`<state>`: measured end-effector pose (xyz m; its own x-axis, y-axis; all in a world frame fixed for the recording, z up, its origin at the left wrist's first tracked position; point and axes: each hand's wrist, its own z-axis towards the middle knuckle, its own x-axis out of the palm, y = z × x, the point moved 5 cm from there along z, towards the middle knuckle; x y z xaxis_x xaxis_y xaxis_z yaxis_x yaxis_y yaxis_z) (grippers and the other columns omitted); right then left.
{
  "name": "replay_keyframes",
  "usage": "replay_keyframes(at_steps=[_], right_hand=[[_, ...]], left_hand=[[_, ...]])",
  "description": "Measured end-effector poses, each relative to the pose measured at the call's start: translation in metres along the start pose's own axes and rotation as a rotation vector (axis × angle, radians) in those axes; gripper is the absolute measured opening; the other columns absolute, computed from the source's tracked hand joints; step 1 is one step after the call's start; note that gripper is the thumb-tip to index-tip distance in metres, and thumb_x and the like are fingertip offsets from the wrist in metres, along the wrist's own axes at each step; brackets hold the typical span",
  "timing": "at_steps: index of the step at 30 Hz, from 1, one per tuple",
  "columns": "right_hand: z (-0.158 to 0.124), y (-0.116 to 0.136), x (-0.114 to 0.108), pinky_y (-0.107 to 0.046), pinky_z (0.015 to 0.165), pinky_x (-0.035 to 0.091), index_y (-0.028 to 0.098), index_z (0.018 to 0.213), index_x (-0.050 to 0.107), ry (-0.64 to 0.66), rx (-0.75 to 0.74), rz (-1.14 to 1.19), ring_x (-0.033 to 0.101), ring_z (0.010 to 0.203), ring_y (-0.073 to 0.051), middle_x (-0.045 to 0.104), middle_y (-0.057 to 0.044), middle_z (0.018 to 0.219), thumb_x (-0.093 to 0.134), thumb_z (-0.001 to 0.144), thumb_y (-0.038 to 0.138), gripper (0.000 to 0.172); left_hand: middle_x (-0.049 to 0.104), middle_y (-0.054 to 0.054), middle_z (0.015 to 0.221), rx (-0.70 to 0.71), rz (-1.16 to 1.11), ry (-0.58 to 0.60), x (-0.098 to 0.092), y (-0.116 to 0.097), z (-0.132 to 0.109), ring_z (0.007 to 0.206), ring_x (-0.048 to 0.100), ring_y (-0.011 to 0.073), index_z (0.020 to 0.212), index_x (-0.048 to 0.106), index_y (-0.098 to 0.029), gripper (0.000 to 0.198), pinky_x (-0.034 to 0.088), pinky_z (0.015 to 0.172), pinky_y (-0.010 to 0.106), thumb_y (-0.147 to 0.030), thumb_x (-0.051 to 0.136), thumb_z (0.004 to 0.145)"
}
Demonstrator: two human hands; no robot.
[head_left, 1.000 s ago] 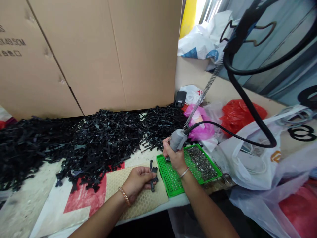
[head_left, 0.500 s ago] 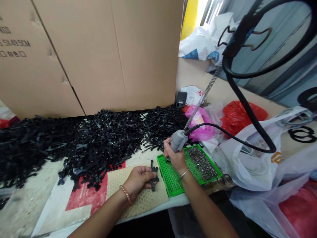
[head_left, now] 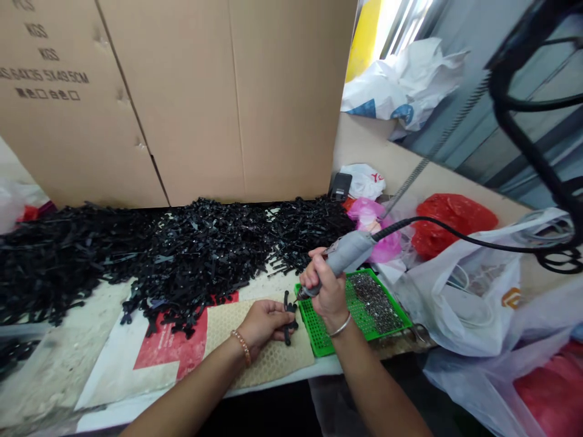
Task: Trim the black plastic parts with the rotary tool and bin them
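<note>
My left hand (head_left: 268, 321) pinches a small black plastic part (head_left: 288, 338) with several short arms, held over a tan honeycomb-patterned mat (head_left: 255, 367). Gripped in my right hand (head_left: 324, 288) is a grey electric screwdriver (head_left: 350, 252), tilted so that its tip points down and left at the black part. The tip is close to the part; whether they touch I cannot tell. Under my right wrist lies a green perforated tray (head_left: 321, 349), with a heap of small metal screws (head_left: 376, 303) on its right side.
A long heap of black plastic parts (head_left: 204, 243) spreads along the back of the table, before a large cardboard box (head_left: 195, 109). To the right are a pink bag (head_left: 387, 243), a red bag (head_left: 449, 224) and white plastic bags (head_left: 469, 315). The screwdriver's cable (head_left: 455, 237) runs right, near a spring (head_left: 423, 164).
My right hand has lifted the screwdriver from the tray and tilted it leftward toward the black part. My left hand keeps its hold on the part. The whole view has shifted slightly.
</note>
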<state>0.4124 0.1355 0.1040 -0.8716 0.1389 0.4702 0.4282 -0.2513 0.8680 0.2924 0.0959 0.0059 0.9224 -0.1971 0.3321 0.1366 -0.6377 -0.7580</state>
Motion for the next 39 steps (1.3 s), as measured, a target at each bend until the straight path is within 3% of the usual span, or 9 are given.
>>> replay_keyframes(at_steps=[7,39], right_hand=[[-0.003,-0.012,0.005,-0.021,0.041,0.033,0.021,0.086,0.051,0.005,0.020,-0.038,0.031,0.039,-0.009,0.034,0.010,0.046,0.070,0.074,0.045,0.034],[-0.001,-0.019,0.001,-0.020,0.041,0.035,0.019,0.086,0.054,0.042,-0.002,0.005,0.035,0.039,-0.008,0.038,0.010,0.047,0.072,0.075,0.040,0.030]], left_hand=[[0.065,0.004,0.061,-0.001,-0.011,-0.004,0.000,-0.001,0.000,0.055,0.061,0.0132,0.067,0.062,-0.011,0.037,0.049,0.050,0.023,-0.031,0.087,0.050],[0.065,0.003,0.059,-0.016,-0.011,-0.042,0.000,0.000,0.000,0.055,0.061,0.0127,0.068,0.060,-0.011,0.033,0.051,0.049,0.022,-0.025,0.086,0.053]])
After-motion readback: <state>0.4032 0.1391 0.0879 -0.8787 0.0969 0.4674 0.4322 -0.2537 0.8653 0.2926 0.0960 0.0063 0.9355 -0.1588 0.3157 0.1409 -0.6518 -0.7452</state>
